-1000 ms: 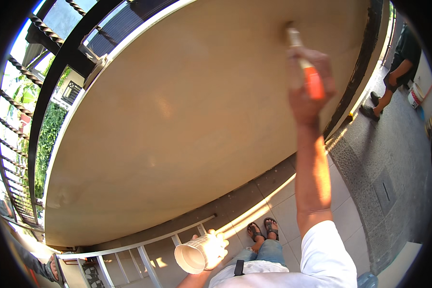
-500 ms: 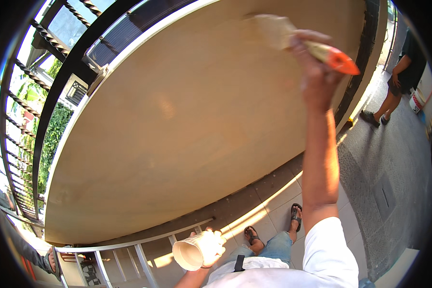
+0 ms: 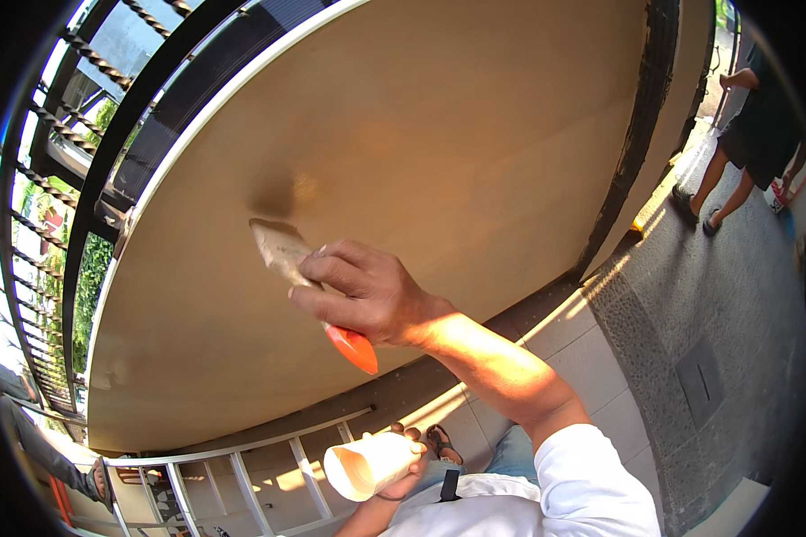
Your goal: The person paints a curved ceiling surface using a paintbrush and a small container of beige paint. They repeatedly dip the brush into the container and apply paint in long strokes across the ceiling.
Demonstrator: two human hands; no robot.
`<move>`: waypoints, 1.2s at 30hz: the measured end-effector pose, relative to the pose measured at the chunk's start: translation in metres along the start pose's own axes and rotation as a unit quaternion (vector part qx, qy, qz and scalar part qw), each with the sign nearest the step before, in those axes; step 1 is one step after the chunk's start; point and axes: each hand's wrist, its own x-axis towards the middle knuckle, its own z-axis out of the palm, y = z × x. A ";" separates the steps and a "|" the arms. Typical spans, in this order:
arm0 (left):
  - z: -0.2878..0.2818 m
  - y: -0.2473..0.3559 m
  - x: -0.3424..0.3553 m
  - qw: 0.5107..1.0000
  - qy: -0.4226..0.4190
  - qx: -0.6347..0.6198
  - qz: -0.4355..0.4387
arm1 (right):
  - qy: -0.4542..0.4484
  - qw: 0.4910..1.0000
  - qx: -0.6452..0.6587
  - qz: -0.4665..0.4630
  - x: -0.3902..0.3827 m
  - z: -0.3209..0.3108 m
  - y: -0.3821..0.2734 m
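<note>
My right hand (image 3: 367, 291) grips a paintbrush (image 3: 280, 251) with a pale, paint-covered ferrule and an orange-red handle end. Its bristles point up and left, close to the tan wall (image 3: 403, 161); whether they touch it I cannot tell. A dark shadow lies on the wall just above the bristle tip. Low in the picture, my left hand (image 3: 409, 465) is wrapped round a cream-coloured cup (image 3: 367, 467), tilted with its mouth to the left. Pale tan shows inside the cup, but its contents are hard to make out.
An aluminium ladder (image 3: 242, 483) stands at the lower left, with another person's leg and foot (image 3: 98, 481) beside it. Black twisted railings (image 3: 81, 134) line the left. On the grey pavement (image 3: 672, 322) at right stands a person in dark clothes (image 3: 752, 134).
My right hand has brought the paintbrush down and left, from the wall's upper right to its middle. The cup stays in my left hand. The person at right has shifted their arms and stance.
</note>
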 end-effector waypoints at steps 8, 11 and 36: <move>0.008 -0.031 0.033 0.999 -0.014 -0.021 -0.019 | 0.231 0.915 -0.228 0.239 -0.043 -0.206 0.110; 0.011 -0.036 0.037 1.000 -0.006 -0.017 -0.023 | 0.296 0.868 -0.351 0.191 -0.054 -0.280 0.137; 0.025 -0.078 0.093 0.999 0.009 0.014 -0.036 | 0.229 0.855 -0.424 0.190 -0.143 -0.303 0.155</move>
